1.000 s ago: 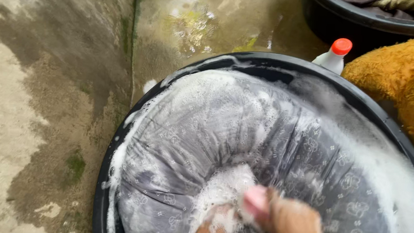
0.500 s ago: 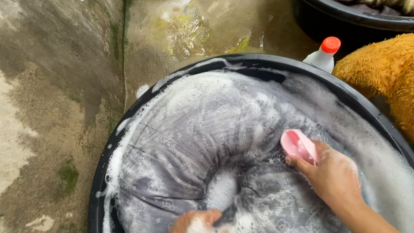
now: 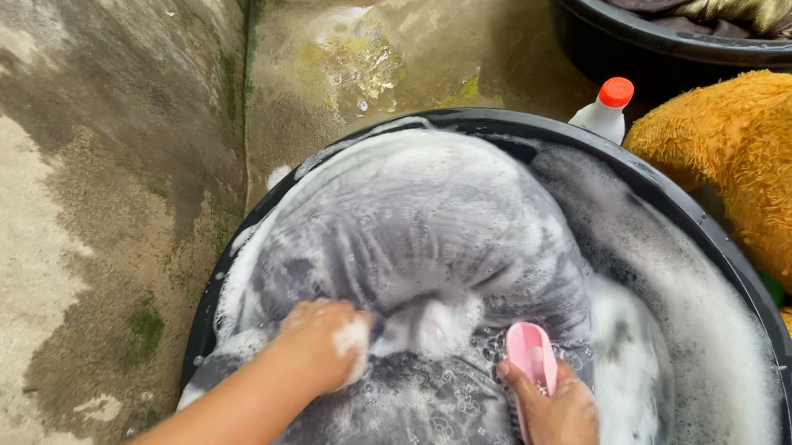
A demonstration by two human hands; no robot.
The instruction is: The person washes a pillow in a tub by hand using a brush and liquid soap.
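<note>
A grey, flower-printed cushion, curved like a ring and covered in suds, fills a round black tub of soapy water. My left hand, foamy, grips a fold of the cushion near its inner curve at the lower left. My right hand holds a pink scrubbing brush and presses it bristles-down on the cushion's near right part. Both forearms come in from the bottom edge.
A white bottle with an orange-red cap stands behind the tub. An orange plush toy lies at the right. A second black tub with dark cloth sits at the top right. Wet, mossy concrete lies to the left.
My right hand has drawn the pink brush back toward me from the cushion's right side. My left hand has moved up and left to grip the cushion. The cushion has shifted in the tub.
</note>
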